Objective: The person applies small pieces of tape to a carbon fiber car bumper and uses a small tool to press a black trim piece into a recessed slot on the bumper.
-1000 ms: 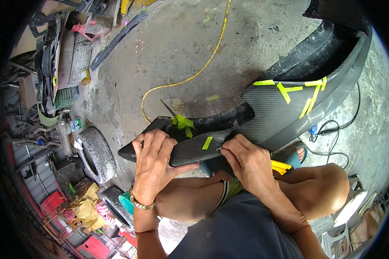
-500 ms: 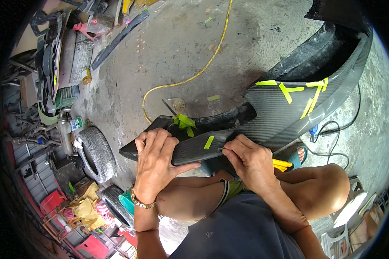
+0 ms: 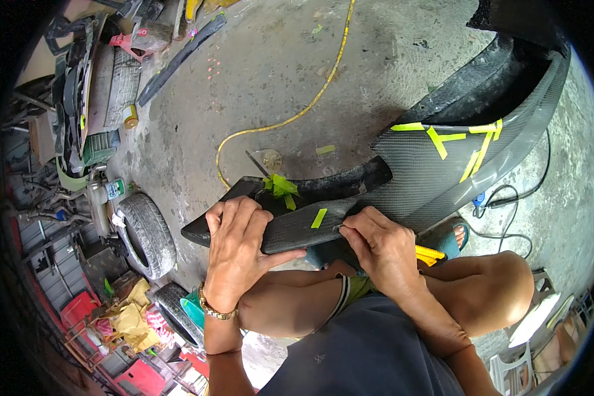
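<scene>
A dark carbon-fibre car bumper (image 3: 409,188) lies across in front of me, with strips of yellow-green tape on its surface. My left hand (image 3: 239,232) grips its narrow left end, fingers over the top edge and thumb stretched along the lower one. Closed in a pinch, my right hand (image 3: 383,243) rests against the bumper's near edge, just right of a short tape strip (image 3: 319,218). From behind that hand sticks out the yellow handle of a utility knife (image 3: 430,254); my fingers hide its front part. A bunch of crumpled tape (image 3: 282,187) clings to the bumper's inner edge.
A yellow hose (image 3: 310,109) curves over the concrete floor beyond the bumper. Tyres (image 3: 145,236) and piled clutter stand at the left. A black cable (image 3: 508,204) lies at the right, near my sandalled foot (image 3: 461,235). A white plastic chair (image 3: 518,369) is at lower right.
Both hands keep almost the same place on the bumper. The yellow knife handle has shifted very slightly beside my right hand.
</scene>
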Available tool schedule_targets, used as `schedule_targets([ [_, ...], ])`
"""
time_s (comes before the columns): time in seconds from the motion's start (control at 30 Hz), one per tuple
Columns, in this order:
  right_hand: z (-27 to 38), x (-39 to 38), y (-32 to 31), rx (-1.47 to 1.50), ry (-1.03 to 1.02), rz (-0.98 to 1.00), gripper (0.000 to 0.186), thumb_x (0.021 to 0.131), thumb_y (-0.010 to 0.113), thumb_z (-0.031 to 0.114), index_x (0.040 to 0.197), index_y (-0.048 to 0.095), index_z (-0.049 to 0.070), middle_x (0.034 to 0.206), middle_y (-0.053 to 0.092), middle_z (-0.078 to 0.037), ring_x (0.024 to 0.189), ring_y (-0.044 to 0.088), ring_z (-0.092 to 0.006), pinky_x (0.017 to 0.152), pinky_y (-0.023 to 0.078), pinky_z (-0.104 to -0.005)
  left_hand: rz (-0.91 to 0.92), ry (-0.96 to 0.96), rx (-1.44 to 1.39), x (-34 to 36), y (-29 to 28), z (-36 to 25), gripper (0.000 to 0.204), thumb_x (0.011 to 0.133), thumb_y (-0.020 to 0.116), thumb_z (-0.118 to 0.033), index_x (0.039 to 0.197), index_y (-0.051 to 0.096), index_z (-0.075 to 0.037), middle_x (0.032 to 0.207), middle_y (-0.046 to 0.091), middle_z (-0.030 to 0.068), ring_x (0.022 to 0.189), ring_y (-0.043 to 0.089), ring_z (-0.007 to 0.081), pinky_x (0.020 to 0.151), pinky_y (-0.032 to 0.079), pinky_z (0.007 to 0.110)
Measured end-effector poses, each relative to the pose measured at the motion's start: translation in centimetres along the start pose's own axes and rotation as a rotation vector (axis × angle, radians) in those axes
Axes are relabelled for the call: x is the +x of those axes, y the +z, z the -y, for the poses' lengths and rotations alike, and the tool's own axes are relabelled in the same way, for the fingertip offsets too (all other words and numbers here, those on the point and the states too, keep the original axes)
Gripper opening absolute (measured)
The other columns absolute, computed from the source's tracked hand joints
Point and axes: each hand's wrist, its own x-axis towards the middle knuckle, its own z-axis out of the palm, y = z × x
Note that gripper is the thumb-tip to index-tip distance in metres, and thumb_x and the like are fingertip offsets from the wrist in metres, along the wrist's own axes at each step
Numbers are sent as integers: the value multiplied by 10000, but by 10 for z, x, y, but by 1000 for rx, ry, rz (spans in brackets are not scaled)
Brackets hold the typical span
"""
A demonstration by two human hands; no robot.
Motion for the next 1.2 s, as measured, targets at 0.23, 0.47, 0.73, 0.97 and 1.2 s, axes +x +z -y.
schedule_targets([
  [0.23, -3, 0, -2, 27, -12, 3, 96, 889, 790, 74, 954, 730, 36, 893, 698, -69, 691, 692, -290, 618, 563, -383, 40, 8, -10, 0, -1, 2, 622, 594, 929, -490, 929, 665, -38, 1001, 597, 85, 1039, 574, 295, 976, 368, 448],
  [0.47, -2, 0, -2, 18, 4, 17, 98, 888, 791, 73, 955, 730, 35, 889, 696, -72, 692, 690, -294, 622, 563, -386, 28, 10, -13, 0, -1, 2, 619, 591, 931, -487, 928, 670, -38, 1004, 605, 83, 1047, 577, 293, 979, 366, 445],
  [0.73, 0, 1, 0, -10, 13, -3, 95, 891, 789, 78, 954, 731, 38, 879, 686, -73, 681, 682, -297, 612, 550, -387, -2, 7, -12, 0, 1, 1, 682, 496, 941, -483, 928, 666, -32, 952, 612, 94, 1014, 600, 315, 980, 375, 436],
  [0.97, 0, 1, -1, 12, 39, 5, 94, 888, 789, 72, 954, 730, 39, 878, 687, -69, 679, 681, -301, 610, 550, -385, 2, 4, -13, 1, 1, 1, 681, 499, 937, -486, 926, 665, -31, 954, 609, 95, 1019, 600, 318, 986, 376, 438],
  [1.2, 0, 1, -2, 56, 15, 21, 67, 928, 737, 125, 929, 691, 76, 861, 641, -84, 723, 685, -339, 619, 549, -436, 5, 2, -21, 1, 0, 2, 680, 499, 934, -485, 924, 664, -29, 952, 605, 98, 1017, 599, 321, 990, 377, 446],
])
